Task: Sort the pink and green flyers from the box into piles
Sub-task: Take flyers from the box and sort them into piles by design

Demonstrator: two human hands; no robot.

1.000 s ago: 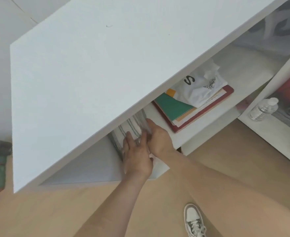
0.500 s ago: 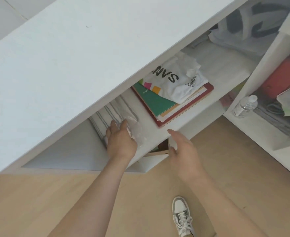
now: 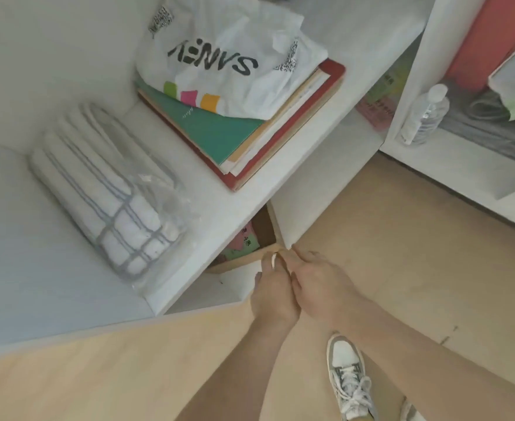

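A brown cardboard box sits on the bottom level of the white shelf unit, mostly hidden under the shelf board. Pink and green flyers show inside it through the gap. My left hand is at the box's front rim, with its thumb lying over the edge. Pressed against it on the right, my right hand has its fingers curled at the box's near corner.
On the shelf board above lie a bagged bundle of folded towels and a stack of folders under a white plastic bag. More pink and green papers lie further back. A water bottle stands right. My shoe is on the wooden floor.
My view has dropped below the top board. My left hand has left the towel bundle, and both hands have come down together onto the box's front edge.
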